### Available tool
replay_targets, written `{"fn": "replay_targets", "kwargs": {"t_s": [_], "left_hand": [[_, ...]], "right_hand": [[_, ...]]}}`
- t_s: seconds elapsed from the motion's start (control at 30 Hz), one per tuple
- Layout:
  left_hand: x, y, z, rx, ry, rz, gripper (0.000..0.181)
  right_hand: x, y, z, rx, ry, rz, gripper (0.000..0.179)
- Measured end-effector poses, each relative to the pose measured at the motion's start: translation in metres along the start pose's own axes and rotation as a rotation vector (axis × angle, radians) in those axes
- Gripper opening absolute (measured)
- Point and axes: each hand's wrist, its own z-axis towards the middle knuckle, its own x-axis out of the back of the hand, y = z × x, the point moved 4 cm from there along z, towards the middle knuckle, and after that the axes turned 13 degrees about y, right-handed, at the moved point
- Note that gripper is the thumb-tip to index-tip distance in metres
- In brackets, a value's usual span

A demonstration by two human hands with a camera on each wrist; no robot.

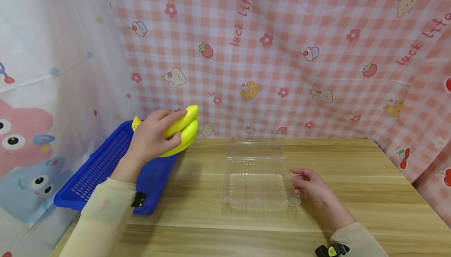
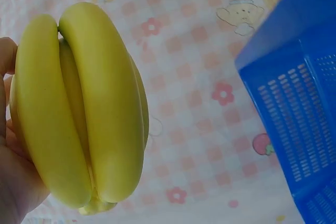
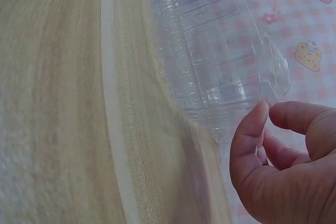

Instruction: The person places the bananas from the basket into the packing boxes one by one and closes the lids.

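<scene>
Two hands share the work: the left hand [image 1: 151,135] grips a bunch of yellow bananas [image 1: 187,134], fingers over the top and thumb curled below, while the right hand [image 1: 315,188] seems to pinch the side rim of a clear container [image 1: 257,192] between thumb and forefinger. The bananas are held up in the air at the far end of the blue basket [image 1: 65,201], their tips pointing toward the container's side; how high above the rim they hang I cannot tell.

A grip across the middle looks sound, since several fruits would likely swing if pinched at one end only. Their skin looks smooth and glossy (probably moulded, so it may slip), and firm, even pressure should serve better than a hard squeeze. At the right hand, a light touch is wise: the thin plastic would likely flex or slide if pulled.

Beyond, the container lies on the wooden table [image 1: 197,229], its lid opened back toward the checked curtain [image 1: 296,26]. Lifting clear of the basket's edge matters most, as a snag there could tip it
</scene>
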Motion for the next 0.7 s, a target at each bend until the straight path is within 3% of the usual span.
{"fn": "replay_targets", "kwargs": {"t_s": [0.3,0.7], "left_hand": [[-0.006,0.017,0.004,-0.053,0.036,-0.049,0.047],[-0.029,0.044,0.001,-0.078,0.008,-0.094,0.048]], "right_hand": [[0.000,0.000,0.000,0.008,-0.001,0.009,0.048],[0.000,0.001,-0.001,0.015,-0.001,-0.010,0.045]]}}
